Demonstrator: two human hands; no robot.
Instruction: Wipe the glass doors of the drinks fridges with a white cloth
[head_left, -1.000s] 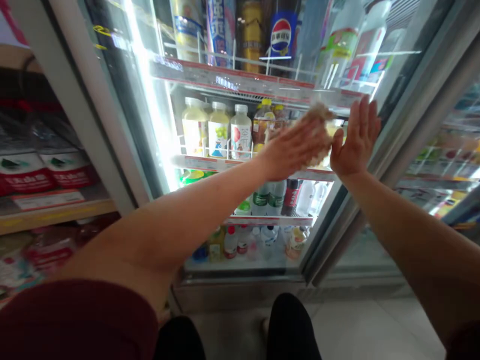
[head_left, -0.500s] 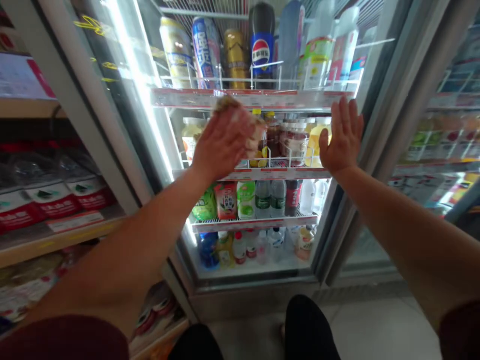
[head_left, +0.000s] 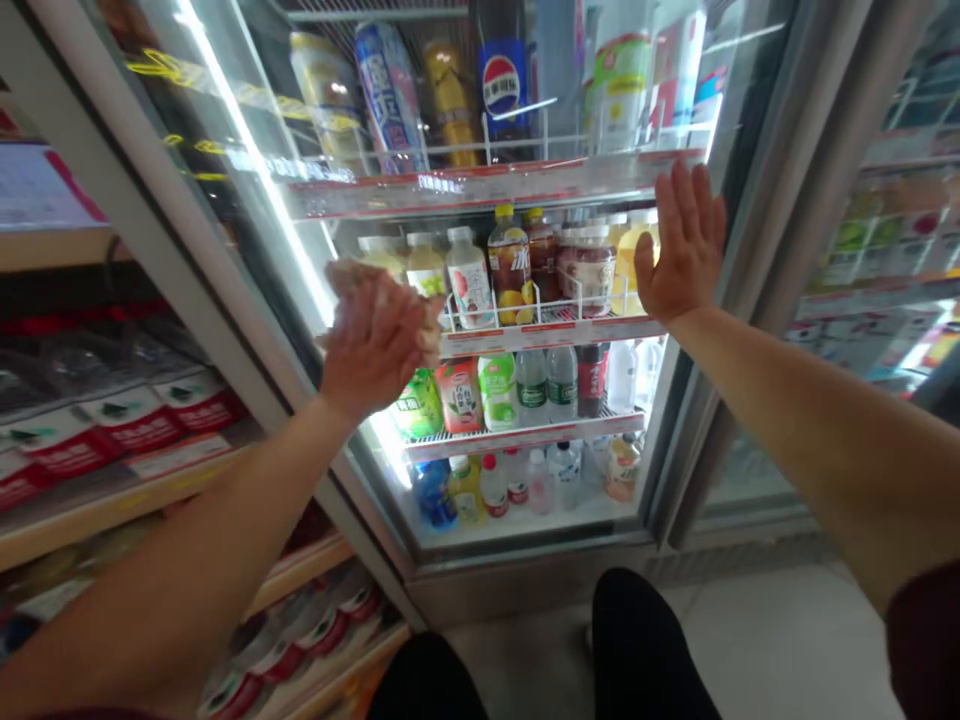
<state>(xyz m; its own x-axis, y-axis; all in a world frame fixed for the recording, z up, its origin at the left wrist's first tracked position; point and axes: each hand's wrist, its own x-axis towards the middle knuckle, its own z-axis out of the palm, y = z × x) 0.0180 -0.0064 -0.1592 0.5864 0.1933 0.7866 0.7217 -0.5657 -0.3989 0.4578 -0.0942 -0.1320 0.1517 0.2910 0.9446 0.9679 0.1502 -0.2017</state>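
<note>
My left hand (head_left: pixel 371 345) is pressed against the glass door of a lit drinks fridge, over a crumpled pale cloth (head_left: pixel 432 330). The cloth sticks out past the fingers on both sides and is slightly blurred; the palm hides the rest. To the right, my right hand (head_left: pixel 681 250) lies flat on the same door near its right frame, fingers stretched and thumb apart, with nothing in it. Behind the glass, between the hands, stand a tea bottle with a yellow cap (head_left: pixel 510 265) and a white bottle (head_left: pixel 469 280).
Tall cans and a cola bottle (head_left: pixel 501 80) fill the upper fridge shelf. A metal door frame (head_left: pixel 757 250) runs along the right. Close on the left, a wooden shelf (head_left: pixel 150 475) carries red-labelled bottles (head_left: pixel 112 430). Tiled floor (head_left: pixel 757 640) lies below.
My left hand has slid left and down across the glass with the cloth, uncovering bottles behind. My right hand keeps its place on the door. The view has tilted slightly.
</note>
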